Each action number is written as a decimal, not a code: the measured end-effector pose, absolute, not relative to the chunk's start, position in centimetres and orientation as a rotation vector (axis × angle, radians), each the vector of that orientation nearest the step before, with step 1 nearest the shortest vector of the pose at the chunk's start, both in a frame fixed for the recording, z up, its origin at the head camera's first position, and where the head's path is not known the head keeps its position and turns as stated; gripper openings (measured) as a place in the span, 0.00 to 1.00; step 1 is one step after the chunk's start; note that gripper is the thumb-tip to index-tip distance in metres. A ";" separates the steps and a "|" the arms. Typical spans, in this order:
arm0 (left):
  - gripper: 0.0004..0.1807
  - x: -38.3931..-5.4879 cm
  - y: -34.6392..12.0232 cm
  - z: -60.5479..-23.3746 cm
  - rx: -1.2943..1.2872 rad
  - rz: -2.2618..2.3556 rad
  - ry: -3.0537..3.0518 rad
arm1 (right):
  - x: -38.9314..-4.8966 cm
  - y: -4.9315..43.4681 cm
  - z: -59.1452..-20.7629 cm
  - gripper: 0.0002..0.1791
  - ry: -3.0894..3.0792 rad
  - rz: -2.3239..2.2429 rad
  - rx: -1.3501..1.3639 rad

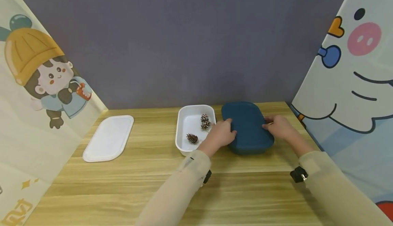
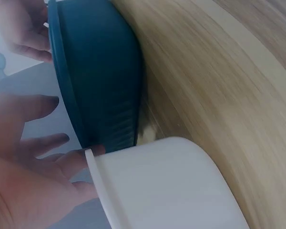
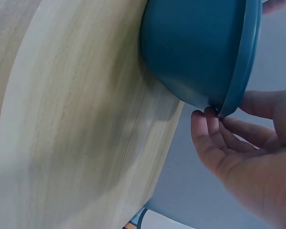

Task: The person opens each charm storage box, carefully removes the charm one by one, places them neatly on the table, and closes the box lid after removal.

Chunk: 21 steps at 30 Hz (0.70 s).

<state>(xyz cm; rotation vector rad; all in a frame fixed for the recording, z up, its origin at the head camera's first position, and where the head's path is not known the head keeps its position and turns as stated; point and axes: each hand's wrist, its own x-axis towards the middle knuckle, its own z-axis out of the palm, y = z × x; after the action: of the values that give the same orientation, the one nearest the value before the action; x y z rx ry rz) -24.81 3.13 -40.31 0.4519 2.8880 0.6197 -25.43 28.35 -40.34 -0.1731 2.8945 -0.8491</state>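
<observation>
A dark blue lidded box [image 1: 250, 151] stands on the right part of the table, its blue lid [image 1: 245, 120] on top. At the lid's right edge, my right hand [image 1: 280, 127] pinches the rim, fingertips [image 3: 212, 114] underneath and thumb above. My left hand [image 1: 220, 133] is at the lid's left edge, thumb and fingers spread; some fingers reach into the narrow gap between the two boxes. Left of it is an uncovered white box [image 1: 181, 123] holding pine cones [image 1: 192, 138] with pale-tipped scales. My left forearm and hand hide part of this box.
A flat white lid [image 1: 108, 139] lies on the left of the wooden table [image 1: 147, 181]. Behind the table rises a grey-purple wall panel [image 1: 190, 41]. Cartoon-printed panels stand at the left and right sides.
</observation>
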 end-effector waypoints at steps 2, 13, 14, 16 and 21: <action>0.33 -24.8 3.2 -40.3 0.451 0.644 2.877 | -25.4 28.4 -40.3 0.31 2.897 -0.844 -0.171; 0.30 -25.0 3.1 -39.6 0.424 0.756 2.823 | -25.4 28.3 -40.2 0.31 2.929 -0.815 -0.185; 0.30 -25.0 3.1 -39.6 0.426 0.753 2.821 | -25.4 28.3 -40.2 0.31 2.931 -0.807 -0.184; 0.29 -24.9 3.2 -39.5 0.425 0.744 2.819 | -25.3 28.3 -40.2 0.31 2.934 -0.790 -0.181; 0.28 -24.9 3.5 -39.0 0.404 0.737 2.824 | -25.3 28.1 -39.9 0.31 2.958 -0.736 -0.197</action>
<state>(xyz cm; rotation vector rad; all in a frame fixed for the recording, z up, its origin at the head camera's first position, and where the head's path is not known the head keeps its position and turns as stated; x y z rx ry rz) -24.89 3.52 -39.02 0.4041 2.8245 0.7365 -25.28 28.14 -39.90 -0.1973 2.9580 -0.7360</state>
